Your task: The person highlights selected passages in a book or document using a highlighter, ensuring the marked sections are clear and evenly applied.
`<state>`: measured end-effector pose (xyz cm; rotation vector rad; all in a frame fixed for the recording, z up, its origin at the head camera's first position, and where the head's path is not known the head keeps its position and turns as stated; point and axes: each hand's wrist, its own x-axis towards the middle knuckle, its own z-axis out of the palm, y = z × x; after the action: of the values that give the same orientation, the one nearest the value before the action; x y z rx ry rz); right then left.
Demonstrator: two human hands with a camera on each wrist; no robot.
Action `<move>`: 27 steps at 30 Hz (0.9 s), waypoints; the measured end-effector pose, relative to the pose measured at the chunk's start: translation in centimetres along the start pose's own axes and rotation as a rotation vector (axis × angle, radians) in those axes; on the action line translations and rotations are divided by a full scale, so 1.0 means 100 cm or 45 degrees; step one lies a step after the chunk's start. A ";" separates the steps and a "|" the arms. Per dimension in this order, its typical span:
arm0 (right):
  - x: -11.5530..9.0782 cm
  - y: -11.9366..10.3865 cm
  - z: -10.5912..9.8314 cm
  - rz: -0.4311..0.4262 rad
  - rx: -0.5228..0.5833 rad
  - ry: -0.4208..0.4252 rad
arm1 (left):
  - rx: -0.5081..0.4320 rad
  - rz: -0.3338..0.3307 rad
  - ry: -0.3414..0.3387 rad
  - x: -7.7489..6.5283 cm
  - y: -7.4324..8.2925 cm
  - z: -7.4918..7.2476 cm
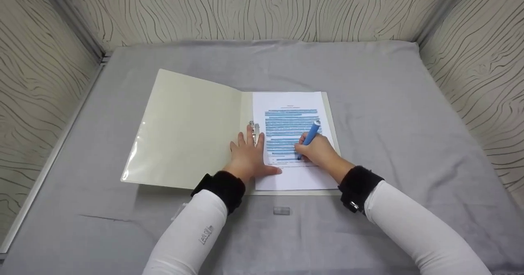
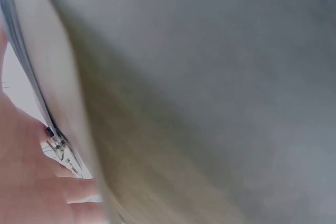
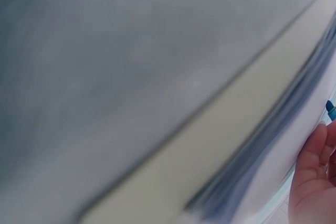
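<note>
A blue highlighter (image 1: 312, 132) is pinched in my right hand (image 1: 321, 150), its dark tip down at the lower lines of a printed page (image 1: 294, 181). Blue strokes cover most of the text above the tip. In the right wrist view the marker's tip (image 3: 329, 106) shows just past the fingers (image 3: 315, 142). My left hand (image 1: 247, 158) lies with spread fingers across the page's left edge and the binder's spine, thumb on the paper. Beside its fingertips is the metal ring clip (image 1: 254, 131). The cream binder (image 1: 188, 123) lies open beneath the page.
A small clear grey block (image 1: 281, 210) lies on the grey cloth (image 1: 389, 103) in front of the binder. Something small and clear (image 1: 179, 210) shows partly behind the left sleeve. The binder's left cover is tilted up off the cloth. Patterned panels (image 1: 262, 9) stand around the table.
</note>
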<state>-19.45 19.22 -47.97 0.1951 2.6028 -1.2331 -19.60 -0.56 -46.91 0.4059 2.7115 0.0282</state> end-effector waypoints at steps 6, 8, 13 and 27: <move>0.001 0.000 -0.005 -0.007 -0.001 0.021 | 0.027 -0.004 0.008 0.003 0.000 -0.003; 0.002 -0.001 -0.005 -0.012 -0.002 0.024 | 0.039 -0.008 0.008 0.004 0.000 -0.004; 0.003 0.001 -0.005 -0.013 -0.009 0.033 | 0.054 -0.009 0.001 0.004 0.002 -0.005; 0.005 0.007 -0.003 -0.034 -0.015 0.050 | 0.073 -0.034 0.024 0.006 0.003 0.004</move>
<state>-19.78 19.88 -48.45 0.1855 2.6537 -1.2351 -19.88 -0.16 -47.43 0.3875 2.7412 -0.0532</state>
